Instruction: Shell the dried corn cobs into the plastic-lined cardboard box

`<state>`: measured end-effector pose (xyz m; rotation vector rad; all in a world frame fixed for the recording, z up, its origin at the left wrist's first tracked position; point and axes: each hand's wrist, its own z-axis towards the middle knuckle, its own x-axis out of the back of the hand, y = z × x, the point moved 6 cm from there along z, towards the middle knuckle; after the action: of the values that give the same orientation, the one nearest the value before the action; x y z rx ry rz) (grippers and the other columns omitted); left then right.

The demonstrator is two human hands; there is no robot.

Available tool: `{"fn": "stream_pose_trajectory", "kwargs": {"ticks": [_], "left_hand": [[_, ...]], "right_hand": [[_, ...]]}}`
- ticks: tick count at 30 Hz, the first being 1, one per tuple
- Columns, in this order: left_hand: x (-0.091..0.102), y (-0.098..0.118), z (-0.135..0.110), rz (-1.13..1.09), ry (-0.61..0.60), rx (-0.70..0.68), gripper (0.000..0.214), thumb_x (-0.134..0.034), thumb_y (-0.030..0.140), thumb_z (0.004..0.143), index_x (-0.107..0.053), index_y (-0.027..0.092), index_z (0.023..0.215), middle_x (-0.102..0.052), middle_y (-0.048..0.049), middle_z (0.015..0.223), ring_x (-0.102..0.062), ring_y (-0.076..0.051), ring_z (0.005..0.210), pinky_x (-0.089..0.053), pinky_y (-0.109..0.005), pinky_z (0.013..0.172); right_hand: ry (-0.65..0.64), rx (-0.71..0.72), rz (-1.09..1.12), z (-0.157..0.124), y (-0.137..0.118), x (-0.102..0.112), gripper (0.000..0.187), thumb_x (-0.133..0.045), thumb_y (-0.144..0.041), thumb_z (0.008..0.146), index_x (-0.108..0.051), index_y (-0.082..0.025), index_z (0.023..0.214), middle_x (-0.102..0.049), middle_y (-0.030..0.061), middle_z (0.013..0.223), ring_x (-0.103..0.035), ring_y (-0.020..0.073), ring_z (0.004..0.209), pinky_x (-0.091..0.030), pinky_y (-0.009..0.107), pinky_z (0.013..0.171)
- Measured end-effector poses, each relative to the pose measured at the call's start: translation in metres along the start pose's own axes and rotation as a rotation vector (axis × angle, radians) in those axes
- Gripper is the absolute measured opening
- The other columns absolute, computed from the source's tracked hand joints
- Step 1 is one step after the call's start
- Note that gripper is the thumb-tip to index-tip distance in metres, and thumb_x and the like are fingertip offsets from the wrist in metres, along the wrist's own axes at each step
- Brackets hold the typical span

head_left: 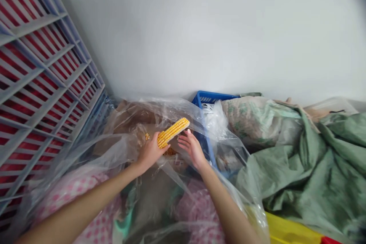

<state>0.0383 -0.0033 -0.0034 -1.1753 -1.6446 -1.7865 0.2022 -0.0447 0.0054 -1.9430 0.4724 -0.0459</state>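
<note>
1. The person's left hand [151,148] was closed around the near end of a long, yellow ear of corn [177,127] with rows of kernels and a pale strip along its lower side.
2. The ear slanted up and away from that hand, its far end pointing toward the right; it was held above a sheet of clear, crinkled plastic [117,145].
3. The right hand [193,149] was open, with its fingers spread slightly and its fingertips just beside the ear's far end; whether any of them touched it could not be told.
4. Small, orange-yellow loose kernels [170,151] showed below the ear, between the hands.
5. Behind the plastic lay a brown, cardboard-like surface [124,111], partly blurred.
6. To the right stood a blue plastic basket [214,95] with slotted sides, a crumpled white plastic bag [215,117] inside it.
7. Farther right spread a heap of folded, dull green fabric [311,167].
8. On the left rose a tall, grey plastic lattice crate [42,21], red showing through its slots.
9. Pink-and-white checked cloth [95,207] lay near the forearms, beneath the clear plastic.
</note>
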Motion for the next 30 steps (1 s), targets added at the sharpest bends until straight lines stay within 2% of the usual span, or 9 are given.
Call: {"fn": "stream_pose_trajectory", "kwargs": {"ticks": [4, 9, 16, 24, 27, 30], "left_hand": [[-0.004, 0.008, -0.008, -0.121, 0.0, -0.096, 0.052, -0.049, 0.048, 0.076, -0.033, 0.018, 0.116, -0.057, -0.0113, 0.109, -0.057, -0.025, 0.097, -0.045, -0.034, 0.075], [0.001, 0.008, -0.005, -0.112, 0.021, -0.089, 0.056, -0.045, 0.049, 0.077, -0.03, 0.016, 0.121, -0.055, -0.0133, 0.109, -0.057, -0.026, 0.095, -0.046, -0.036, 0.073], [0.006, 0.011, 0.0, -0.048, 0.026, -0.131, 0.056, -0.044, 0.049, 0.079, -0.031, 0.014, 0.121, -0.055, -0.0145, 0.11, -0.056, -0.027, 0.098, -0.045, -0.035, 0.075], [0.006, 0.01, 0.001, 0.018, -0.036, -0.048, 0.058, -0.047, 0.054, 0.074, -0.037, 0.016, 0.117, -0.061, -0.0119, 0.097, -0.061, -0.026, 0.082, -0.042, -0.03, 0.06], [0.005, 0.011, 0.004, -0.097, -0.062, -0.059, 0.055, -0.043, 0.056, 0.076, -0.041, 0.017, 0.114, -0.061, -0.0104, 0.095, -0.06, -0.025, 0.084, -0.042, -0.031, 0.064], [0.003, 0.007, 0.01, -0.353, -0.086, -0.023, 0.043, -0.027, 0.053, 0.083, -0.049, 0.02, 0.101, -0.062, -0.0056, 0.09, -0.058, -0.019, 0.082, -0.041, -0.029, 0.068]], "right_hand": [[0.051, 0.179, 0.091, 0.0, -0.015, -0.024, 0.034, -0.062, -0.039, 0.068, -0.056, -0.016, 0.092, -0.063, 0.0044, 0.091, -0.061, 0.0141, 0.082, -0.05, 0.03, 0.078], [-0.026, 0.245, 0.107, 0.006, -0.026, -0.031, 0.033, -0.063, -0.034, 0.067, -0.057, -0.016, 0.094, -0.063, 0.0039, 0.091, -0.061, 0.0155, 0.082, -0.052, 0.033, 0.075], [0.019, 0.159, 0.139, 0.017, -0.022, -0.031, 0.026, -0.062, -0.027, 0.063, -0.053, -0.017, 0.085, -0.061, 0.001, 0.082, -0.061, 0.013, 0.071, -0.054, 0.031, 0.066], [0.103, 0.086, 0.096, 0.021, -0.02, -0.029, 0.022, -0.057, -0.025, 0.061, -0.052, -0.016, 0.081, -0.059, 0.0008, 0.075, -0.058, 0.0119, 0.06, -0.053, 0.029, 0.057], [0.134, 0.072, 0.078, 0.019, -0.019, -0.031, 0.019, -0.055, -0.025, 0.063, -0.052, -0.016, 0.08, -0.059, 0.0005, 0.074, -0.057, 0.0113, 0.059, -0.052, 0.028, 0.056], [0.101, 0.075, 0.033, 0.016, -0.018, -0.04, 0.023, -0.055, -0.028, 0.066, -0.053, -0.017, 0.086, -0.06, 0.0014, 0.078, -0.057, 0.011, 0.061, -0.05, 0.026, 0.057]]}}
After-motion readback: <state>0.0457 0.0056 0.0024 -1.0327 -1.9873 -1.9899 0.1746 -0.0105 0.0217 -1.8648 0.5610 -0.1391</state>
